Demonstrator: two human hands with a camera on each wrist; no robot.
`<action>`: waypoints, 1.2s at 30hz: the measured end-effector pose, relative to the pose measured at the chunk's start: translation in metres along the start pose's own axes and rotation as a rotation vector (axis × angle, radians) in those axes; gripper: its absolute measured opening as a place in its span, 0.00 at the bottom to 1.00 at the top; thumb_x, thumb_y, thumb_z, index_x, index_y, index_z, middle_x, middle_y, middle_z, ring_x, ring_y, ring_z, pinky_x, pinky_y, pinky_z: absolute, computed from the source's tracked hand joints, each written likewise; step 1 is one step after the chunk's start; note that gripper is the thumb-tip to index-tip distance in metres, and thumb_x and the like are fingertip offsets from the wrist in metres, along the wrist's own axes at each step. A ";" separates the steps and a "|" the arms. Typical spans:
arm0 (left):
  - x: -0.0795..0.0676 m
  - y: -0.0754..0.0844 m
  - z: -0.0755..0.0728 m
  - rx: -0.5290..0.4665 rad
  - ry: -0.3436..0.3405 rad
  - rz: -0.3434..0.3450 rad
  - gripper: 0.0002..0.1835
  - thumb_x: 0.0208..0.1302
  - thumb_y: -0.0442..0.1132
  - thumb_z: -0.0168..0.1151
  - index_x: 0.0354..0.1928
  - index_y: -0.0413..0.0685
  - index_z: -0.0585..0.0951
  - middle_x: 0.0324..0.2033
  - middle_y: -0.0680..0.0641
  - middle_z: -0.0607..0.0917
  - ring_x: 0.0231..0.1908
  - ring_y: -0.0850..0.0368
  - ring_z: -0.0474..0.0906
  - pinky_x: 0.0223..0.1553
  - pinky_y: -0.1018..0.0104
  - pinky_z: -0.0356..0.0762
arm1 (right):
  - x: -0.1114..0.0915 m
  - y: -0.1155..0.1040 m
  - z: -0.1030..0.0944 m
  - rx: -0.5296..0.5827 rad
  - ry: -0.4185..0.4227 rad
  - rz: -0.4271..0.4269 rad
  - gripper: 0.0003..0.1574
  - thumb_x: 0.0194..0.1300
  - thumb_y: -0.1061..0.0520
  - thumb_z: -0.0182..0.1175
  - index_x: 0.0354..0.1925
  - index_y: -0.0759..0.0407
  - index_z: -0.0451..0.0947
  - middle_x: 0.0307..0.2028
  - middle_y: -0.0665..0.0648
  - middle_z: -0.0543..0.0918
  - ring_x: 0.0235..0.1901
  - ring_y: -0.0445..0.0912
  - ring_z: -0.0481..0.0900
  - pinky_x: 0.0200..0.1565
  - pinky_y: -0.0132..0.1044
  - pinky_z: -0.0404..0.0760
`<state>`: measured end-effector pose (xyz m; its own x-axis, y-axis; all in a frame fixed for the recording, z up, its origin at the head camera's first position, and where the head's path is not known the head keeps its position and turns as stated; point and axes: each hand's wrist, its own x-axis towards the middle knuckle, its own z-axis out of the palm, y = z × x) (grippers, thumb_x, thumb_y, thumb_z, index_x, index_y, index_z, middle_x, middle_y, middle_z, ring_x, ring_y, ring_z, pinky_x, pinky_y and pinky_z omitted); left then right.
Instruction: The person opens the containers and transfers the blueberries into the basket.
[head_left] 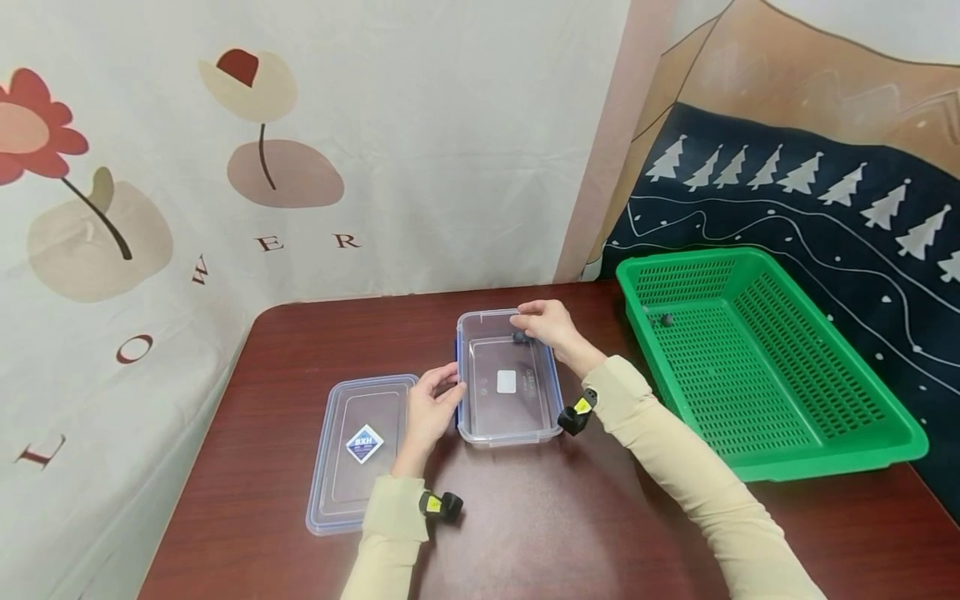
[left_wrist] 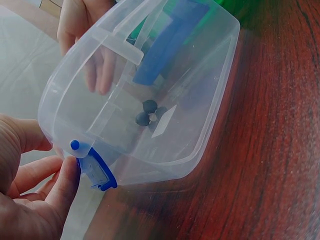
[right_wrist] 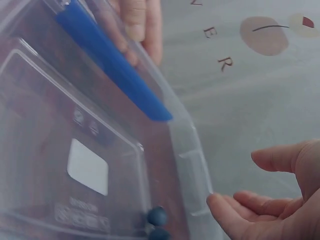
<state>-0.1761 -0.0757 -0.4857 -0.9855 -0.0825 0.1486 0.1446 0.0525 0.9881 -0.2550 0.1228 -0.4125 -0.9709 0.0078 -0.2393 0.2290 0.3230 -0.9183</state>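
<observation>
A clear plastic food container [head_left: 480, 417] with blue side latches stands on the table without its lid. Inside lie small dark blue balls [right_wrist: 156, 216], at least two, near the far end; their exact kind is unclear. Beside the container's left wall is my left hand [head_left: 431, 414], fingertips touching the wall by the blue latch [left_wrist: 97, 172]. My right hand [head_left: 550, 325] hovers over the far right corner, thumb and fingers apart with nothing between them in the right wrist view. One fingertip is at the rim [right_wrist: 202, 185].
The clear lid [head_left: 337, 492] with a blue diamond label lies left of the container. A green plastic basket [head_left: 787, 467] stands at right, with a dark ball [head_left: 667, 320] in its far left corner. Printed cloth [head_left: 450, 167] hangs behind the brown table [head_left: 525, 525].
</observation>
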 end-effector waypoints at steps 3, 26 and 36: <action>-0.004 0.012 0.000 0.000 -0.005 0.008 0.17 0.53 0.19 0.58 0.47 0.18 0.74 0.42 0.27 0.76 0.45 0.36 0.76 0.46 0.71 0.80 | 0.002 0.004 0.008 -0.034 0.014 0.028 0.25 0.62 0.58 0.60 0.56 0.69 0.72 0.53 0.66 0.77 0.51 0.57 0.77 0.54 0.44 0.77; 0.001 -0.005 0.001 -0.002 0.006 -0.010 0.18 0.54 0.20 0.60 0.49 0.21 0.75 0.44 0.30 0.77 0.46 0.38 0.77 0.47 0.68 0.79 | 0.014 0.017 0.034 -0.288 0.039 0.034 0.24 0.62 0.60 0.57 0.54 0.73 0.72 0.55 0.66 0.75 0.56 0.55 0.71 0.56 0.44 0.74; 0.001 -0.006 0.000 -0.026 0.001 -0.010 0.18 0.54 0.19 0.59 0.49 0.20 0.75 0.44 0.28 0.76 0.47 0.34 0.75 0.47 0.70 0.79 | 0.015 0.016 0.036 -0.359 0.015 0.023 0.22 0.63 0.60 0.57 0.53 0.71 0.74 0.55 0.65 0.76 0.55 0.56 0.72 0.54 0.44 0.76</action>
<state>-0.1784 -0.0758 -0.4913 -0.9868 -0.0836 0.1390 0.1373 0.0254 0.9902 -0.2635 0.0943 -0.4419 -0.9674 0.0323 -0.2514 0.2142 0.6343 -0.7428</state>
